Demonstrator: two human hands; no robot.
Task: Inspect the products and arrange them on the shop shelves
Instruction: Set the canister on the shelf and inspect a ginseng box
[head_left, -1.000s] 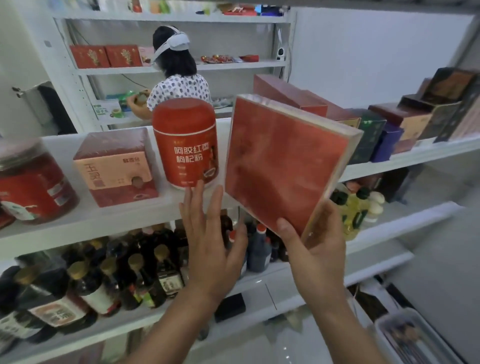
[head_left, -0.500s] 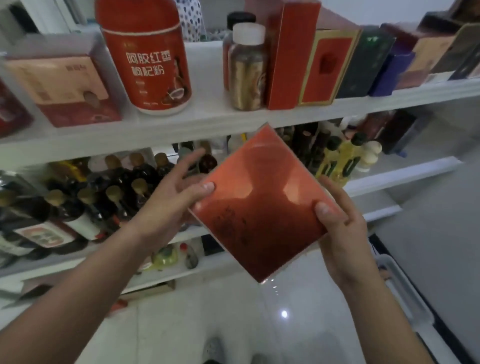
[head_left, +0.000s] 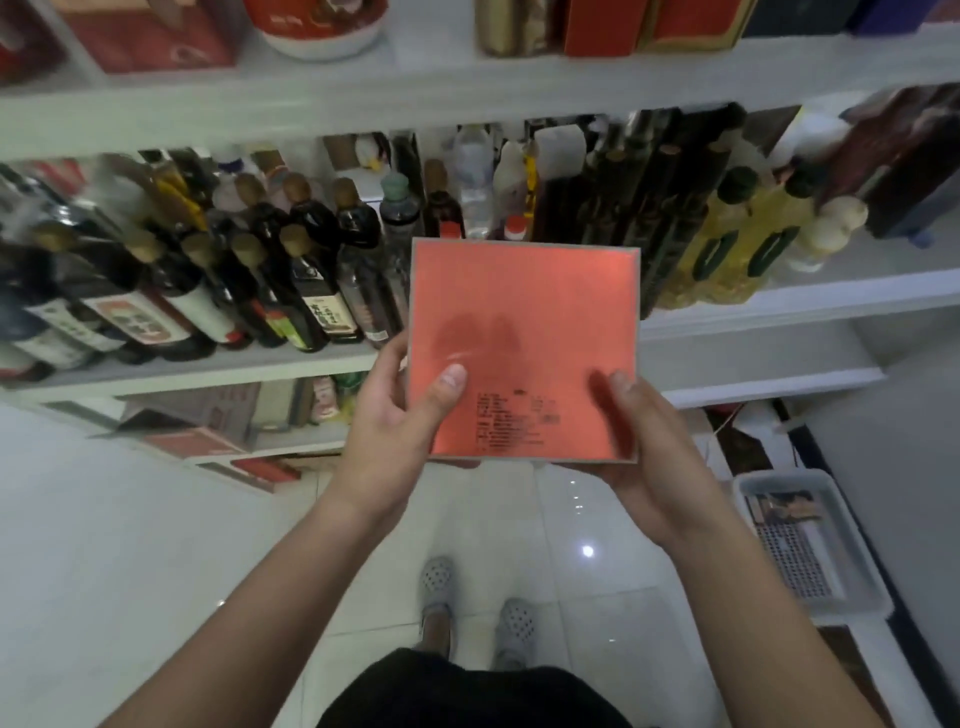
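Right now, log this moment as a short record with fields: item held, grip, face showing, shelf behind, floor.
Item held: flat square red box, held clear of the shelves
Left hand: grips the box's left edge, thumb on top
Right hand: grips the lower right corner, thumb on top
Face showing: red, small dark print low down, too blurred to read
Shelf behind: dark glass bottles and yellow oil bottles on white middle shelf
Floor: grey plastic tray at right

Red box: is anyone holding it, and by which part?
Both hands hold the red box by its lower corners, left hand lower left, right hand lower right, thumbs on its face.
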